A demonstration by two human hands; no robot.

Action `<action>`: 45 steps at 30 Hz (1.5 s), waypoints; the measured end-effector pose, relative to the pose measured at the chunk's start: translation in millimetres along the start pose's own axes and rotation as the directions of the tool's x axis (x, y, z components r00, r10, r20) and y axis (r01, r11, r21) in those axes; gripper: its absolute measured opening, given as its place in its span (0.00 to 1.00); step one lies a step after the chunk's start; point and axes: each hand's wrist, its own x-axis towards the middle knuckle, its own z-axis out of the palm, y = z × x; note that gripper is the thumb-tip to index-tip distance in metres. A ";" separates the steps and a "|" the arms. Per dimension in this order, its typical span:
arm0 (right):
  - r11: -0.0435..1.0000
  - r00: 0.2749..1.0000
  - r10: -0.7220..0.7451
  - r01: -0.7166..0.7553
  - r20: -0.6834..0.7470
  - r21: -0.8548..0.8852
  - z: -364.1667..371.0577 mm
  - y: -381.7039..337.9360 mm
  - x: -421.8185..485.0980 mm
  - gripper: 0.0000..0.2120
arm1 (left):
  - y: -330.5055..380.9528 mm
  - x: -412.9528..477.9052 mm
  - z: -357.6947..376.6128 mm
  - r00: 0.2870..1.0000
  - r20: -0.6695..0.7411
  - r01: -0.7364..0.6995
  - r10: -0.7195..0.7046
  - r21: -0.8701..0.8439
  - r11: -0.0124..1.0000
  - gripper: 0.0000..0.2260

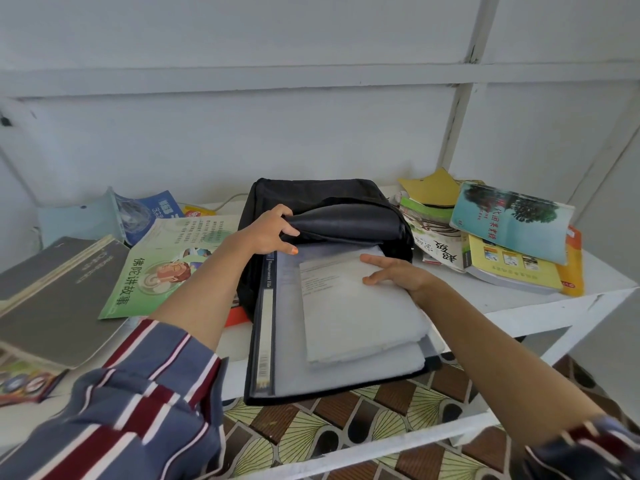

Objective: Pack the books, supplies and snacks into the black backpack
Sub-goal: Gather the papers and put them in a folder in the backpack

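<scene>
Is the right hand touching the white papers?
Touching. The head view shows the right hand lying flat on the white papers, fingers straight, no gap.

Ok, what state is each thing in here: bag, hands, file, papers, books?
black backpack, lying on the table, mouth held open.
left hand, gripping the backpack's flap, holding it up.
black file folder, far end under the flap, near end overhanging the table.
white paper stack, flat on the black file folder.
right hand, fingers straight, resting on the white paper stack.
pile of books, untidy, unpacked.
</scene>
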 end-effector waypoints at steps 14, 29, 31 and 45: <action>0.517 0.967 -0.180 -0.064 -0.181 -0.854 3.3 0.3 17.6 0.37 | 1.6 -2.5 1.4 1.000 0.005 -0.010 0.010 0.024 1.000 0.23; 0.186 0.920 0.061 0.370 0.387 -0.910 62.2 21.5 -55.9 0.54 | -1.9 0.2 3.7 1.000 0.018 0.000 -0.001 0.021 1.000 0.23; 0.202 0.919 0.038 0.376 0.391 -0.904 62.9 20.9 -55.5 0.52 | -1.4 0.5 3.5 1.000 0.016 -0.001 0.000 0.024 1.000 0.23; 0.155 0.921 -0.092 0.389 0.379 -0.908 62.9 3.1 -24.0 0.38 | -1.2 -1.2 1.2 1.000 0.012 -0.005 0.005 0.027 1.000 0.23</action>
